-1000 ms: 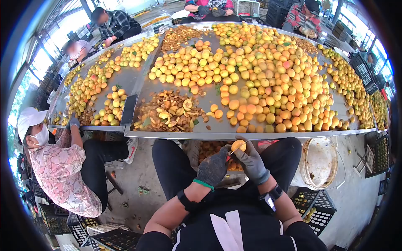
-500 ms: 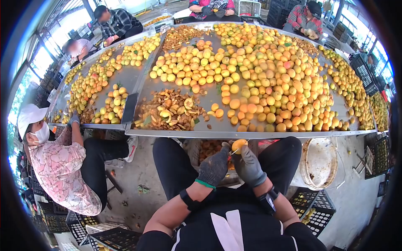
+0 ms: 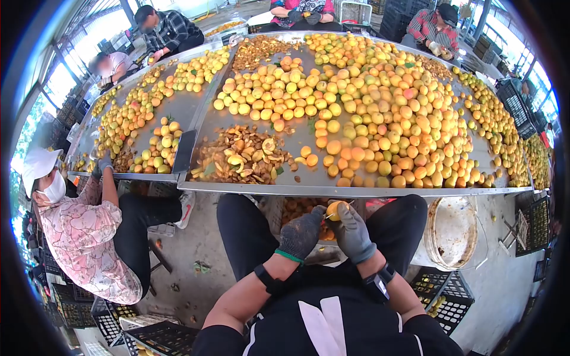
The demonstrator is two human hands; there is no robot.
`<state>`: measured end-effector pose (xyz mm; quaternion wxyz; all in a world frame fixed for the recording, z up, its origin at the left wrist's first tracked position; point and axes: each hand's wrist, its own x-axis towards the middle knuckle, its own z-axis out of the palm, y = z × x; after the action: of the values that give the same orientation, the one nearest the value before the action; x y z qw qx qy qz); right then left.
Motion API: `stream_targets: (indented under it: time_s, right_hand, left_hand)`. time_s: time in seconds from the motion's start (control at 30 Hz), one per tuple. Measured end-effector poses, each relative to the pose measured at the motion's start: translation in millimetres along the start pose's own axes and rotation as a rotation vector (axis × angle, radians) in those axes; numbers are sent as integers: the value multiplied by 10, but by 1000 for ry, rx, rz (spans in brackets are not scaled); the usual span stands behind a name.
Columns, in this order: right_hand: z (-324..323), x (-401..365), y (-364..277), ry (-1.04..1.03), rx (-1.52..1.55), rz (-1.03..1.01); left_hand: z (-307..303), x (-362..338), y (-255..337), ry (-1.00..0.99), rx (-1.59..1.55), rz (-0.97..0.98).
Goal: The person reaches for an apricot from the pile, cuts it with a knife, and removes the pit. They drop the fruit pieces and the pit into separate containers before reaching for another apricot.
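Head view: clenching both the gloved left hand and right hand around a single apricot, just below the near edge of the tabletop; likely risking a slip, should either grip be loosening, dropping it to the floor.

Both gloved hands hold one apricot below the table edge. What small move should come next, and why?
Probably turn the apricot a little to carry the cut around: left hand and right hand both grip it, it looks whole, and what seems a thin blade touches it.
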<state>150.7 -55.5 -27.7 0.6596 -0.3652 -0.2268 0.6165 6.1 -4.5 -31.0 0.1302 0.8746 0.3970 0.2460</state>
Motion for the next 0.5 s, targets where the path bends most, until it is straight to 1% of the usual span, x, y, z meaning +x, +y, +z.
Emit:
stream_targets:
  time_s: [0.07, 0.1, 0.17, 0.2, 0.27, 0.3, 0.37, 0.5]
  right_hand:
    - [65, -19, -37, 7, 49, 69]
    - [87, -22, -23, 8, 50, 70]
    - [126, -49, 27, 4, 181, 25]
    - [141, -76, -3, 9, 182, 27]
    - [199, -123, -97, -8, 43, -29]
    - [203, -128, -114, -8, 45, -29]
    - [182, -152, -145, -125, -62, -134]
    - [165, -167, -153, -150, -89, -150]
  left_hand:
    - [35, -44, -62, 25, 95, 39]
    - [19, -37, -52, 24, 95, 38]
    - [-12, -44, -8, 23, 10, 1]
    - [-47, -42, 38, 19, 7, 0]
    - [-152, -28, 132, -131, -135, -140]
    - [-202, -21, 172, -131, -134, -139]
    - [-252, -17, 245, -229, -261, -237]
    - [-169, -54, 210, -172, -331, -204]
